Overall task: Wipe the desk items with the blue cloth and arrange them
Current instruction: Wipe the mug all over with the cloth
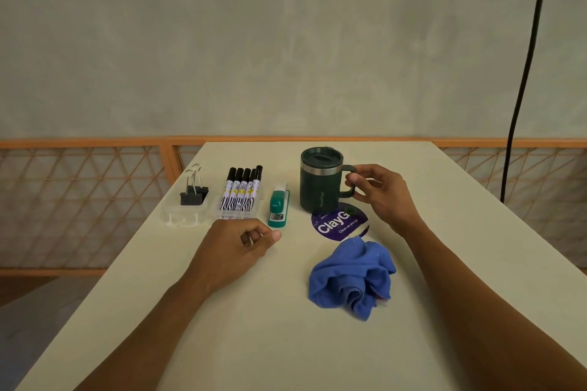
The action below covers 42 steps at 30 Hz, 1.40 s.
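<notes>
Though untouched, blue cloth [351, 276] near right hand [381, 197]

Five markers [241, 192], two binder clips [192, 195], one stapler [279, 208]; one mug [317, 187], one blue cloth [349, 276], one purple disc [336, 225]

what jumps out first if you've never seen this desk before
The crumpled blue cloth lies bright on the cream table, front right. Behind it the right hand grips the handle of a dark green lidded mug, with a round purple disc between mug and cloth. Left of the mug: a teal stapler, a row of black-capped markers, black binder clips.
</notes>
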Available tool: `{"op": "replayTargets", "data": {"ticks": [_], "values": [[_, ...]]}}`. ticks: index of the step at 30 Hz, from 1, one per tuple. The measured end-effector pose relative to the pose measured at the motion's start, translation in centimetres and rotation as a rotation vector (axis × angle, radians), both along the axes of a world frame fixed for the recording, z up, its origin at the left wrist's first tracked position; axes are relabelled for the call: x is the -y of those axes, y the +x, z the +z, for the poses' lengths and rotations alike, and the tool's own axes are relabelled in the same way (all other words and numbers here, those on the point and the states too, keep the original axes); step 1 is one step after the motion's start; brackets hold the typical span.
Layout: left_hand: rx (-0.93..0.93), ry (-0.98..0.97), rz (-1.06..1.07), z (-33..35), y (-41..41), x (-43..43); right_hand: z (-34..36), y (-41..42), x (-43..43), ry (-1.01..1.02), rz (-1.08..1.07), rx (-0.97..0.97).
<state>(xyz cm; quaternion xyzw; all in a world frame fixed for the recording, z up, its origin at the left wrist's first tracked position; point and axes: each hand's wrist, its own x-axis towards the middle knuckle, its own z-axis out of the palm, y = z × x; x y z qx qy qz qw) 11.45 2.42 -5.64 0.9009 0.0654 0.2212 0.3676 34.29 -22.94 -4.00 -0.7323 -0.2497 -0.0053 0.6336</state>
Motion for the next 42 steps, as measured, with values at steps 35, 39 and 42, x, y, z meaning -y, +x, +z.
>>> {"op": "replayTargets", "data": {"ticks": [35,39,42], "values": [[-0.010,0.100,-0.289,1.4,-1.7,5.3,2.7,-13.1,9.0,-0.582,0.168,0.320],[0.172,0.004,-0.189,2.6,-1.7,4.2,2.3,-13.0,8.3,-0.338,0.085,0.290],[0.226,-0.202,-0.139,3.5,-1.7,4.0,2.8,-13.1,7.3,-0.175,0.054,0.247]]}}
